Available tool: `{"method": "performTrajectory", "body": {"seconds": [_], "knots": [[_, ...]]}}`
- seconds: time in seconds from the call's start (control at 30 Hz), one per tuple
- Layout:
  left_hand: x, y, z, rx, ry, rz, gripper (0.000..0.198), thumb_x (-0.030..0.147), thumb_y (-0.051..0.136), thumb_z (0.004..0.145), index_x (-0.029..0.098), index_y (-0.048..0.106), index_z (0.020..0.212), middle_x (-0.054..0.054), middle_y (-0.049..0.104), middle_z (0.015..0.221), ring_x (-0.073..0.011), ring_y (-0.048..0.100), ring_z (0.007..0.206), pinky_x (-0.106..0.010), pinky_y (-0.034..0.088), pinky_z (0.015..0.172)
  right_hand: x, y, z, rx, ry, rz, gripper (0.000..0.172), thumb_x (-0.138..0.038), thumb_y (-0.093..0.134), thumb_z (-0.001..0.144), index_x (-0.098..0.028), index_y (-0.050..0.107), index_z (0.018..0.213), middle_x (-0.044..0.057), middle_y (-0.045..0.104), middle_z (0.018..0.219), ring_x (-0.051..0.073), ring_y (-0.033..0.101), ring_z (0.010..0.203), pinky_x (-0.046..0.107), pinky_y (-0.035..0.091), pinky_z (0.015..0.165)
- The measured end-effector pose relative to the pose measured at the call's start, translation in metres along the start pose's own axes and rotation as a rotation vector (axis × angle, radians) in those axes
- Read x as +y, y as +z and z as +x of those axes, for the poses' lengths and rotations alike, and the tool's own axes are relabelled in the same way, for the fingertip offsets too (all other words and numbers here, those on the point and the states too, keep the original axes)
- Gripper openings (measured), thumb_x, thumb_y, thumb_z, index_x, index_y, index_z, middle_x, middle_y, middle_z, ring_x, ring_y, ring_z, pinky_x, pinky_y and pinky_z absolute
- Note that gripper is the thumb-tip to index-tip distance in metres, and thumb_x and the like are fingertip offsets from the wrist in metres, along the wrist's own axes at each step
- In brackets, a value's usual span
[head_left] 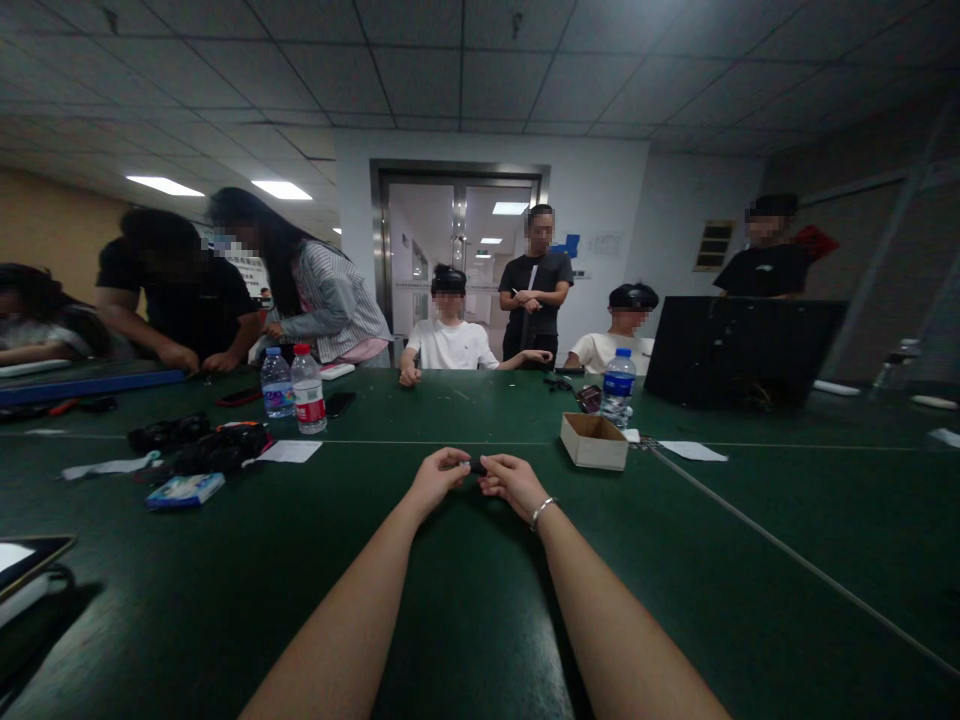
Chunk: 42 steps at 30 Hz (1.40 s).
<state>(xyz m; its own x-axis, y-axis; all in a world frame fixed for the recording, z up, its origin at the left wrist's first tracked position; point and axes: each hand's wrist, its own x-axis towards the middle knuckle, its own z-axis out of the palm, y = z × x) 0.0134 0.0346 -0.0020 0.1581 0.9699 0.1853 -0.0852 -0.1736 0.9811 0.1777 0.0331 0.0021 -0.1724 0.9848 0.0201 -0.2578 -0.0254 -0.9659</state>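
Both of my arms reach forward over the green table. My left hand is closed, its fingertips pinching one end of a small dark object. From the other side my right hand, with a silver bracelet on the wrist, pinches the same object. A bit of something pale shows at the left fingertips; I cannot tell what it is. The dark object is too small and too covered by fingers to name. Right of my hands stands an open cardboard box.
Two bottles stand at the left beyond black cables and a blue-white packet. Behind the box is a water bottle. A black monitor stands at the right. Several people sit or stand around the far side.
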Motion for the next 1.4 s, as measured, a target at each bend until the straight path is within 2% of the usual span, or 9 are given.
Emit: {"method": "performTrajectory", "body": {"seconds": [0.1,0.17,0.27,0.4,0.53,0.67,0.9,1.17,1.4], "knots": [[0.002,0.003,-0.002,0.023,-0.001,-0.046,0.046,0.032,0.072,0.062,0.018,0.057,0.103,-0.007,0.06,0.087,-0.0125,0.058,0.073,-0.02,0.044,0.061,-0.003,0.003,-0.003,0.001,0.001,-0.009,0.025,-0.026,0.071,0.073,-0.006,0.058,0.083,0.008,0.062,0.058,0.013,0.061,0.048,0.019,0.052,0.046],[0.006,0.004,-0.003,0.1,0.02,-0.095,0.068,0.028,0.069,0.067,0.027,0.038,0.127,-0.005,0.06,0.086,-0.012,0.058,0.071,-0.02,0.045,0.059,-0.005,0.004,-0.005,0.001,0.012,-0.011,0.023,-0.024,0.069,0.075,-0.006,0.058,0.083,0.008,0.063,0.058,0.012,0.061,0.048,0.019,0.052,0.046],[0.016,-0.003,-0.005,0.378,0.088,-0.139,0.092,0.019,0.064,0.072,0.035,0.0,0.137,0.001,0.057,0.075,-0.0088,0.055,0.058,-0.018,0.044,0.054,-0.006,0.005,-0.005,0.003,0.01,-0.012,0.02,-0.023,0.066,0.078,-0.006,0.058,0.084,0.009,0.063,0.059,0.012,0.06,0.049,0.019,0.053,0.047],[0.025,-0.026,-0.009,0.665,0.02,-0.173,0.097,0.016,0.06,0.075,0.038,-0.014,0.135,0.002,0.055,0.076,-0.0086,0.054,0.055,-0.021,0.047,0.054,-0.004,0.003,-0.004,0.004,0.008,-0.025,0.021,-0.023,0.066,0.078,-0.005,0.058,0.086,0.01,0.064,0.061,0.012,0.061,0.05,0.019,0.054,0.049],[0.021,-0.03,-0.006,0.533,-0.07,-0.086,0.066,0.024,0.055,0.078,0.03,0.023,0.136,-0.003,0.057,0.083,-0.0095,0.055,0.059,-0.021,0.047,0.055,-0.002,0.001,-0.002,-0.006,0.012,-0.027,0.023,-0.024,0.067,0.078,-0.005,0.058,0.088,0.011,0.064,0.063,0.012,0.061,0.051,0.02,0.054,0.05],[0.013,-0.012,-0.003,0.204,-0.08,0.148,0.034,0.042,0.051,0.079,0.016,0.061,0.1,-0.007,0.06,0.087,-0.0124,0.057,0.065,-0.019,0.04,0.049,-0.002,0.001,-0.001,-0.019,0.016,-0.034,0.021,-0.021,0.067,0.078,-0.005,0.058,0.088,0.01,0.064,0.061,0.012,0.061,0.049,0.018,0.053,0.048],[0.002,-0.006,-0.003,-0.006,-0.018,0.379,0.043,0.055,0.048,0.074,0.014,0.061,0.079,-0.004,0.06,0.068,-0.0134,0.055,0.059,-0.021,0.037,0.05,-0.001,0.002,0.0,-0.026,0.008,-0.019,0.022,-0.021,0.071,0.073,-0.006,0.059,0.084,0.007,0.062,0.058,0.013,0.061,0.049,0.019,0.052,0.047],[0.005,-0.002,-0.006,0.008,0.128,0.271,0.043,0.039,0.064,0.066,0.016,0.057,0.101,-0.007,0.062,0.091,-0.0125,0.056,0.068,-0.021,0.039,0.057,0.0,0.002,0.0,-0.007,-0.004,-0.002,0.02,-0.021,0.07,0.074,-0.007,0.058,0.083,0.007,0.062,0.058,0.012,0.06,0.048,0.019,0.052,0.045],[0.0,-0.004,-0.004,-0.005,0.039,0.375,0.042,0.053,0.048,0.075,0.013,0.059,0.079,-0.004,0.06,0.064,-0.0135,0.054,0.057,-0.024,0.041,0.057,0.0,0.002,-0.001,-0.018,-0.007,-0.012,0.023,-0.021,0.073,0.07,-0.007,0.059,0.082,0.006,0.061,0.057,0.013,0.06,0.049,0.019,0.052,0.045]]}}
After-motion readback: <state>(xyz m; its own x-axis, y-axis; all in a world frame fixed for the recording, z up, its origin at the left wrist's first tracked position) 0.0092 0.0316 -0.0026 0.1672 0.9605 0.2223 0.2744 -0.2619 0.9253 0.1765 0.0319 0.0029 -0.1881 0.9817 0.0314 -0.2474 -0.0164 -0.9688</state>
